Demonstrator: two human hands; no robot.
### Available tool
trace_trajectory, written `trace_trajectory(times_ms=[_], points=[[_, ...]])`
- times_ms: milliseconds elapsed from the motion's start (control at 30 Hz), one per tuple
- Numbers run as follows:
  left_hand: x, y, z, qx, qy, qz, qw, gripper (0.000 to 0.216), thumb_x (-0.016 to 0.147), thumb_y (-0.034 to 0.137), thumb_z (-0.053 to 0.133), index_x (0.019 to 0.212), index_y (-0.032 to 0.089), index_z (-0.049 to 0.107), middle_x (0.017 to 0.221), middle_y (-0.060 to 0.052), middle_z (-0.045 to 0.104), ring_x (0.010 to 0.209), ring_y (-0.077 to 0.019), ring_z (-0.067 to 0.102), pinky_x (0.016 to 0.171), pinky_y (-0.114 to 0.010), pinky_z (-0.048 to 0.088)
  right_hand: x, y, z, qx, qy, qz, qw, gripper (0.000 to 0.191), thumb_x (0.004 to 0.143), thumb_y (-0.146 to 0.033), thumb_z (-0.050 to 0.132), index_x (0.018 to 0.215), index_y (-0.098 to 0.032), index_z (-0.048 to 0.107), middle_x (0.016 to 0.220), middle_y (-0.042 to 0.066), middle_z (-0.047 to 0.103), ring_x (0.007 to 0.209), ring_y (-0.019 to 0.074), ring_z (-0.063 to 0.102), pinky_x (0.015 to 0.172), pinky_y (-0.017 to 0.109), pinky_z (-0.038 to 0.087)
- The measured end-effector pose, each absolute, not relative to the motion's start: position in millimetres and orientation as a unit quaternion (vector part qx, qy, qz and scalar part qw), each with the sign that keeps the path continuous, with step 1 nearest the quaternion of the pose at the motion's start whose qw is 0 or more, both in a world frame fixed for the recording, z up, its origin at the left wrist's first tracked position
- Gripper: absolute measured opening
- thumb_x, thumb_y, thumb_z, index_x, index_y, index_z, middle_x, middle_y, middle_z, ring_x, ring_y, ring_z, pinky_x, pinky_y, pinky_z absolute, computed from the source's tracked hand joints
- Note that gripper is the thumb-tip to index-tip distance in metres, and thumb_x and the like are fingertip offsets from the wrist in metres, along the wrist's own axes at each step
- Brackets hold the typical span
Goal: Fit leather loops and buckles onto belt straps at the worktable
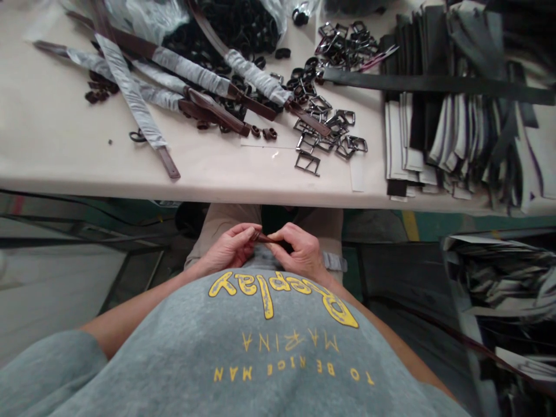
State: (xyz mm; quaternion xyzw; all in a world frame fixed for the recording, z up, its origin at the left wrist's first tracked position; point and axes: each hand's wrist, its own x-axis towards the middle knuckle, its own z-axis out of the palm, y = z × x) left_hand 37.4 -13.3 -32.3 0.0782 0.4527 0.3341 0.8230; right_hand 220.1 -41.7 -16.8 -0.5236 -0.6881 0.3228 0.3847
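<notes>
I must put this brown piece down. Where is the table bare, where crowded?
The table is bare at the left, in front of the wrapped brown belts, and along the near edge up to the metal buckles. Stacked black straps crowd the right side, black loops the back middle.

Pale surface [56,133] is carrying everything. Brown belts [191,72] in grey wrap are lying crossed left of centre, with small brown loops [98,90] sitting beside them. Metal buckles [330,130] are piling up mid-surface. Black loops [234,23] are spilling from a clear bag at the back. Black strap stacks [456,133] are overhanging the near edge at right, with one long black strap [434,84] lying across them
</notes>
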Motion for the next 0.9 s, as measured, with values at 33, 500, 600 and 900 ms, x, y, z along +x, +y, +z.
trace_trajectory(times_ms=[33, 500, 600, 900], points=[[37.1, -12.3, -30.6, 0.077, 0.461, 0.325, 0.822, 0.023, 0.065, 0.02, 0.09, 0.081, 0.015, 0.074, 0.068, 0.001, 0.067, 0.053, -0.004, 0.055, 0.045, -0.011, 0.04, 220.7, -41.8, -17.3, -0.525, -0.689, 0.319, 0.385, 0.009, 0.087, -0.017, 0.063, 0.082, -0.019, 0.071, 0.072, 0.001, 0.064, 0.064, 0.0132, 0.059, 0.06, 0.024, 0.045], [33.0, -15.2, -22.0, 0.333, 0.471, 0.288, 0.765, 0.032, 0.06, 0.028, 0.089, 0.091, 0.02, 0.081, 0.083, -0.004, 0.074, 0.074, -0.0171, 0.065, 0.071, -0.028, 0.05, 220.4, -41.8, -19.1, -0.503, -0.641, 0.419, 0.401, 0.009, 0.085, -0.018, 0.066, 0.076, -0.02, 0.066, 0.074, -0.001, 0.066, 0.069, 0.0131, 0.063, 0.064, 0.024, 0.048], [30.3, -14.5, -18.3, 0.397, 0.474, 0.304, 0.725, 0.025, 0.062, 0.03, 0.088, 0.084, 0.019, 0.082, 0.082, -0.004, 0.072, 0.077, -0.0181, 0.064, 0.071, -0.027, 0.049, 220.8, -40.8, -19.5, -0.492, -0.639, 0.437, 0.397, 0.009, 0.087, -0.024, 0.069, 0.079, -0.02, 0.067, 0.076, -0.001, 0.069, 0.069, 0.0126, 0.064, 0.064, 0.023, 0.049], [30.6, -17.3, -20.9, 0.27, 0.506, 0.333, 0.748, 0.039, 0.062, 0.044, 0.09, 0.088, 0.019, 0.075, 0.076, -0.001, 0.073, 0.07, -0.015, 0.068, 0.061, -0.022, 0.051, 235.5, -50.9, -27.6, -0.518, -0.777, 0.256, 0.251, 0.026, 0.097, -0.039, 0.058, 0.107, -0.017, 0.067, 0.091, 0.008, 0.072, 0.079, 0.019, 0.067, 0.068, 0.028, 0.048]])
